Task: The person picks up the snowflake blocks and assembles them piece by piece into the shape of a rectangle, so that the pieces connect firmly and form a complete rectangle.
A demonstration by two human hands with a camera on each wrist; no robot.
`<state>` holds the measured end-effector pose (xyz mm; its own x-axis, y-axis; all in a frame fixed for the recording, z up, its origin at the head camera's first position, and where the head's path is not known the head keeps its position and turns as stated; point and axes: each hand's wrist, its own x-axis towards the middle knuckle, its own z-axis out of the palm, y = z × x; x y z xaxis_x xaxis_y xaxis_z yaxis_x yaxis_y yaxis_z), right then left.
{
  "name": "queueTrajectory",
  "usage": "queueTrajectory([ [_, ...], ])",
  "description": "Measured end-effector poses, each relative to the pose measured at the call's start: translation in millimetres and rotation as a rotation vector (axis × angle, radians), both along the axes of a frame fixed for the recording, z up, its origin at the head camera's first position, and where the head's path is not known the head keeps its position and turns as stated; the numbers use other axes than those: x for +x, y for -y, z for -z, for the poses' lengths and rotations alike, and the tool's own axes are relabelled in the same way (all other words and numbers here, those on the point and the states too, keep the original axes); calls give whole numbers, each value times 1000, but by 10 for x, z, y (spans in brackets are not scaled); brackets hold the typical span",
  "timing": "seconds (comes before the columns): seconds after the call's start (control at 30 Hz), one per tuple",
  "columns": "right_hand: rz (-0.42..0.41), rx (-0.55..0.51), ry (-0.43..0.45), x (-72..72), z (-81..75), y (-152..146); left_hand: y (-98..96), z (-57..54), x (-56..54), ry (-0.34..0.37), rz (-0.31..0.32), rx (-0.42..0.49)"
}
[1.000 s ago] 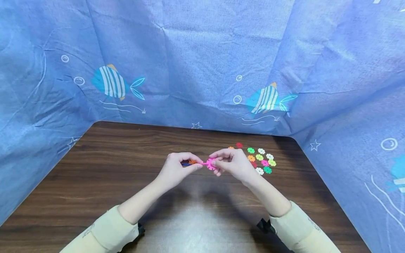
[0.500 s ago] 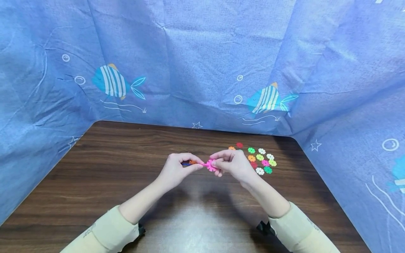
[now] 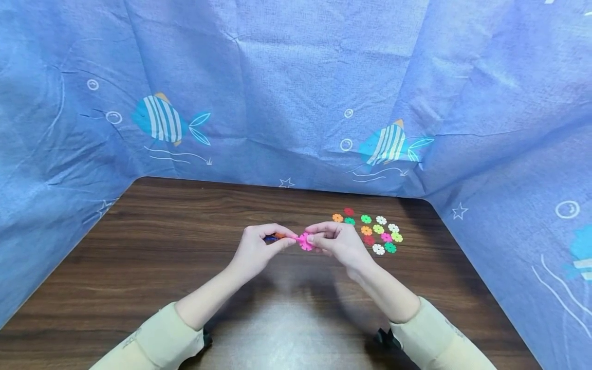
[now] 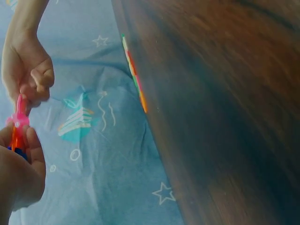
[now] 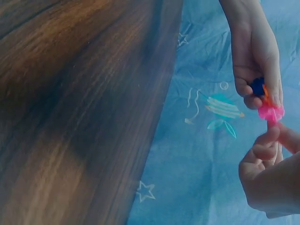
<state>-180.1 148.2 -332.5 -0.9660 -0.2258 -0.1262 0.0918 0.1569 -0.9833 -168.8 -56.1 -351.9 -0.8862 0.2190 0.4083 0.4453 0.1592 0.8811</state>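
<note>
My left hand (image 3: pixel 252 251) pinches a short chain of notched plastic snowflake discs between thumb and fingers. A blue disc (image 5: pixel 258 86) sits inside the palm, an orange disc (image 5: pixel 266 95) follows it, and a pink disc (image 5: pixel 269 113) stands at the fingertips. From the other side my right hand (image 3: pixel 346 245) pinches a second pink disc (image 3: pixel 306 243), held face-on in the head view. The two pink discs meet edge to edge, at an angle to each other. Both hands are raised over the table, and fingers cover part of the chain.
Several loose snowflake discs lie flat beyond my right hand, among them a white disc (image 3: pixel 378 249), a green disc (image 3: pixel 390 247) and an orange disc (image 3: pixel 337 218). A blue fish-print cloth (image 3: pixel 296 103) hangs around the dark wooden table (image 3: pixel 185 216).
My right hand has shifted slightly left with its pink disc, closer to the left fingertips. Orange and green discs behind it show more fully. The left hand has barely moved.
</note>
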Motion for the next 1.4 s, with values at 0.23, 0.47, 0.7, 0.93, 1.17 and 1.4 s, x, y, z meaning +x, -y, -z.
queueTrajectory([
  [0.23, 10, -3, 3, -14, 48, 2, -16, -145, 96, 20, -12, 4],
  [0.47, -6, 45, 6, -48, 57, -9, 16, 153, -101, 16, -25, -40],
  [0.7, -74, 106, -147, -81, 69, -99, 44, 138, -103, 31, -35, -77],
  [0.93, -96, 64, -247, -200, 62, -311, 94, 132, -103, 76, -36, -64],
  [1.17, -117, 341, -388, -392, 88, -655, 134, 148, -95, 121, -13, -31],
  [1.4, -147, 501, -474, -594, 212, -1001, 160, 145, -94, 172, 25, 30],
])
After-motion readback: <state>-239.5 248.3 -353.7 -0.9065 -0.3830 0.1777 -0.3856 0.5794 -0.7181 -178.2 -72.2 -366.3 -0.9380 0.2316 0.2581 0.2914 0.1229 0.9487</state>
